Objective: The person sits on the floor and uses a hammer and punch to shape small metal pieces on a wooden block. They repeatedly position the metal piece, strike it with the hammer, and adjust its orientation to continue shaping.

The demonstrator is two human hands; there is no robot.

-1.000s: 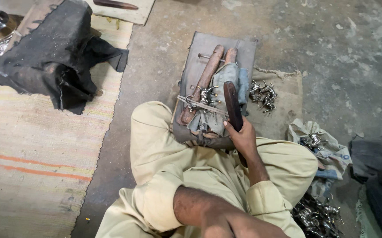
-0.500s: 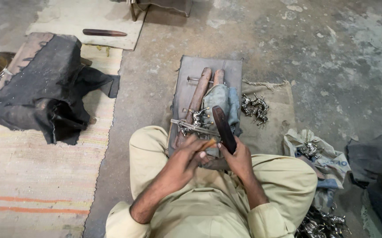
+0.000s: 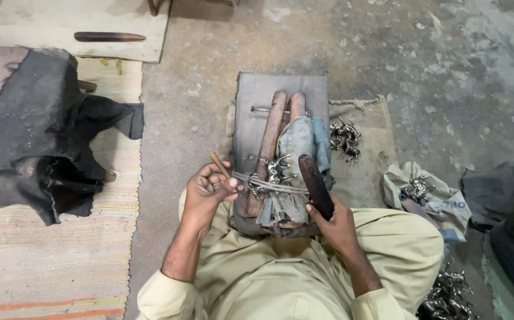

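One crumpled printed sack (image 3: 440,198) lies beside right hand (image 3: 335,222).

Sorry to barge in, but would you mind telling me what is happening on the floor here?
A person sits on the floor behind a grey board that bears two wooden bars, a blue cloth and a small metal piece bound down with cord. The left hand holds a thin stick-like tool beside the piece; the right hand grips a dark wooden mallet above it. More small metal pieces lie on sacking to the right.
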